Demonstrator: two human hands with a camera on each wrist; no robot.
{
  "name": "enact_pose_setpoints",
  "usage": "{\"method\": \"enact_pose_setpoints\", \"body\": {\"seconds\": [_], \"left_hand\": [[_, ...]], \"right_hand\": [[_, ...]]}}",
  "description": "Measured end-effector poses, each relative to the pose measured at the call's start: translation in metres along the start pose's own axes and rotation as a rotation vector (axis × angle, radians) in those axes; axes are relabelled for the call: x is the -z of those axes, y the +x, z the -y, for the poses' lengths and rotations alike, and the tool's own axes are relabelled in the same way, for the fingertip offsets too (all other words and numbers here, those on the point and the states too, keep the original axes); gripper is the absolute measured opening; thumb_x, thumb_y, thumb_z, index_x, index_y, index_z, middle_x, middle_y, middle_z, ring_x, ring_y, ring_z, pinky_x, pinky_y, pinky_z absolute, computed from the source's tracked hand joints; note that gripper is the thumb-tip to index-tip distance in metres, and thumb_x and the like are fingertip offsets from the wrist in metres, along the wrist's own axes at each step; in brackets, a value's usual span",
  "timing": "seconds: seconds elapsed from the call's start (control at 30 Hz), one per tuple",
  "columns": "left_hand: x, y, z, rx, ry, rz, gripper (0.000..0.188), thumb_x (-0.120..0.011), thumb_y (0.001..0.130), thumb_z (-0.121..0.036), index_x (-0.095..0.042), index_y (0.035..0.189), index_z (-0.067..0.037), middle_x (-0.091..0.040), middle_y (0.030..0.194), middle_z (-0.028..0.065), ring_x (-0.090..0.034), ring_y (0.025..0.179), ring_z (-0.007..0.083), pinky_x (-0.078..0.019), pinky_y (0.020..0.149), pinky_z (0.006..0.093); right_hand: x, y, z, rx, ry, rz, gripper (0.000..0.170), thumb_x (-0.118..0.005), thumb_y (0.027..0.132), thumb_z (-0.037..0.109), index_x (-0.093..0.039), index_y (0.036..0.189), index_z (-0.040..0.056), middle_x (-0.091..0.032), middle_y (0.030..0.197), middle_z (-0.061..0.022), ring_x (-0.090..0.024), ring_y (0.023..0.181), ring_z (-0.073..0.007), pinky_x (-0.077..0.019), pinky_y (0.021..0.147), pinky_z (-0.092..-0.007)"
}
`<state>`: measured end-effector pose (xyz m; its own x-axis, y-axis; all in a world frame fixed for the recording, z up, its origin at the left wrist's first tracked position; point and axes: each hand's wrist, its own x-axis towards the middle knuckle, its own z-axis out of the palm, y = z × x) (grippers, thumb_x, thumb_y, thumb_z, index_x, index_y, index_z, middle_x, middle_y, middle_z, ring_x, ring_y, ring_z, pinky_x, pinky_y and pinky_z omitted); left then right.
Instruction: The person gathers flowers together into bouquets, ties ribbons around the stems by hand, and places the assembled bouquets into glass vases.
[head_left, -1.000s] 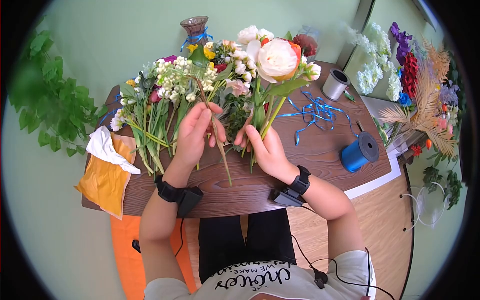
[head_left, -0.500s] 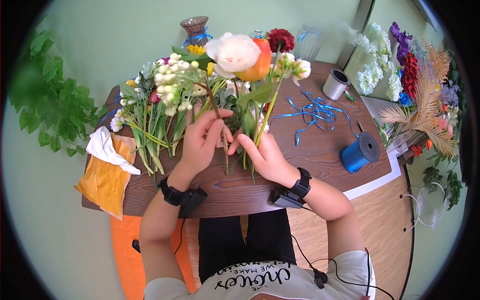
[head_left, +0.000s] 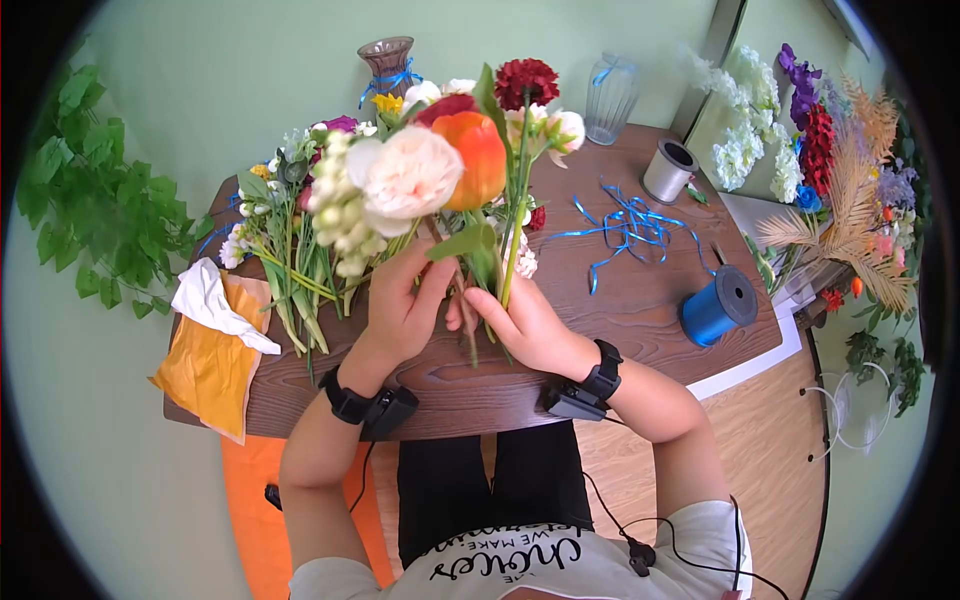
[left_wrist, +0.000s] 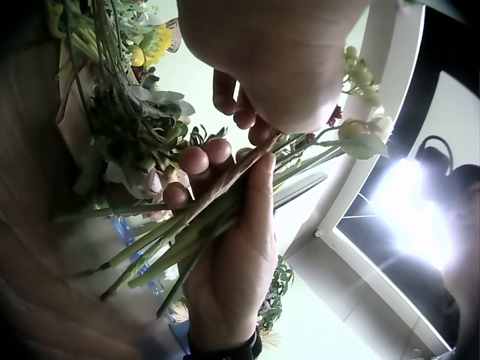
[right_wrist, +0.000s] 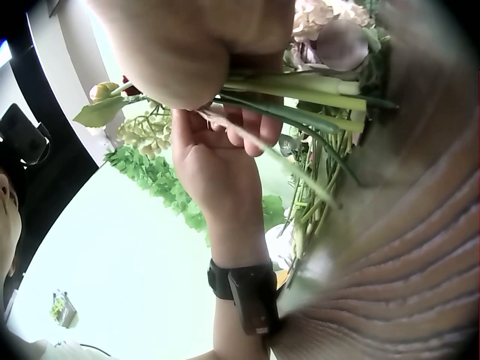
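Note:
The right hand (head_left: 540, 325) grips a bundle of green stems (left_wrist: 187, 236) above the table's front part. Blooms on top include a pale pink-white flower (head_left: 413, 172), an orange tulip (head_left: 472, 160) and a dark red carnation (head_left: 525, 84). The left hand (head_left: 400, 305) pinches the brownish stem (right_wrist: 289, 166) of a white-berry spray (head_left: 345, 205), laid against the bundle so that the stems cross. In the right wrist view the left hand (right_wrist: 221, 176) shows its thumb and fingers at that stem. Parts of both hands' fingers are hidden by stems and leaves.
Loose flowers and stems (head_left: 300, 290) lie left on the table, beside orange and white paper (head_left: 215, 345). A brown vase (head_left: 388, 68) and a clear vase (head_left: 610, 100) stand behind. To the right are a blue spool (head_left: 719, 306), silver spool (head_left: 670, 170) and curled blue ribbon (head_left: 630, 228).
The left hand has brought the berry stem in against the bundle. The bundle's blooms have swung left, uncovering the clear vase, while the right hand has stayed nearly in place.

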<state>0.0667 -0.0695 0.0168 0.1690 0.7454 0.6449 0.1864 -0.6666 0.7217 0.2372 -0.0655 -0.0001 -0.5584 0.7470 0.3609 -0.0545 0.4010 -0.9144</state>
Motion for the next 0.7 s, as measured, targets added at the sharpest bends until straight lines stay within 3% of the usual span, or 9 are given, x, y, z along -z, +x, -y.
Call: {"method": "enact_pose_setpoints", "body": {"seconds": [0.1,0.2,0.4,0.47,0.6,0.63,0.7], "left_hand": [[0.0,-0.003,0.002,0.06,-0.055,-0.006,0.013,-0.047,0.096,-0.006,-0.057,0.096,0.002,-0.055,0.063,0.0031,-0.054,0.05,0.0083,-0.0411,0.049,0.0216],[0.001,0.002,-0.008,0.013,0.124,0.035,0.013,-0.046,0.096,-0.006,-0.057,0.093,0.002,-0.056,0.064,0.0048,-0.055,0.05,0.0108,-0.0422,0.049,0.0242],[-0.001,0.0,0.013,-0.085,0.187,-0.03,0.007,-0.052,0.09,-0.004,-0.058,0.093,-0.002,-0.058,0.071,0.0113,-0.059,0.061,0.0229,-0.0447,0.056,0.0319],[0.003,0.0,0.015,-0.03,0.179,-0.005,0.007,-0.056,0.088,-0.006,-0.059,0.093,-0.003,-0.059,0.074,0.0115,-0.059,0.064,0.0248,-0.0449,0.057,0.0321],[0.002,0.003,0.019,-0.033,0.176,-0.029,0.008,-0.058,0.088,-0.01,-0.061,0.092,-0.003,-0.06,0.072,0.0097,-0.058,0.06,0.0246,-0.0452,0.057,0.0321],[0.005,0.005,0.022,-0.063,0.231,-0.038,0.008,-0.058,0.088,-0.01,-0.062,0.091,-0.003,-0.06,0.072,0.0094,-0.058,0.06,0.0243,-0.0453,0.057,0.0322],[0.01,0.01,0.027,-0.103,0.322,-0.086,0.01,-0.058,0.089,-0.013,-0.062,0.09,-0.004,-0.063,0.074,0.009,-0.059,0.06,0.0234,-0.0454,0.056,0.0333]], "right_hand": [[-0.002,0.001,0.005,0.024,-0.007,-0.003,0.044,-0.042,0.098,0.009,-0.031,0.14,0.0051,-0.06,0.089,-0.0073,-0.062,0.078,-0.0138,-0.0506,0.063,-0.0262],[-0.002,0.0,0.007,-0.008,0.033,0.027,0.044,-0.042,0.098,0.009,-0.03,0.14,0.0052,-0.059,0.086,-0.007,-0.06,0.074,-0.0124,-0.0487,0.061,-0.0254],[-0.005,-0.002,-0.003,-0.033,0.102,0.035,0.04,-0.04,0.1,0.011,-0.032,0.138,0.0036,-0.052,0.075,-0.0027,-0.055,0.064,-0.0101,-0.0457,0.059,-0.025],[-0.005,-0.001,-0.004,-0.051,0.142,0.047,0.038,-0.04,0.1,0.012,-0.033,0.136,0.0028,-0.049,0.072,-0.0015,-0.054,0.063,-0.0097,-0.0456,0.06,-0.0249],[-0.002,-0.001,-0.017,-0.115,0.349,0.029,0.018,-0.04,0.101,0.014,-0.043,0.116,0.0037,-0.042,0.068,0.0012,-0.043,0.055,-0.0074,-0.0427,0.054,-0.0237],[-0.006,0.0,-0.01,-0.131,0.405,-0.03,0.012,-0.04,0.102,0.015,-0.043,0.106,0.005,-0.037,0.066,0.0026,-0.035,0.051,-0.0062,-0.0374,0.049,-0.0227],[0.0,0.002,-0.012,-0.131,0.514,-0.058,0.012,-0.039,0.102,0.016,-0.043,0.106,0.0052,-0.035,0.065,0.0029,-0.032,0.051,-0.0061,-0.0337,0.048,-0.0224]]}}
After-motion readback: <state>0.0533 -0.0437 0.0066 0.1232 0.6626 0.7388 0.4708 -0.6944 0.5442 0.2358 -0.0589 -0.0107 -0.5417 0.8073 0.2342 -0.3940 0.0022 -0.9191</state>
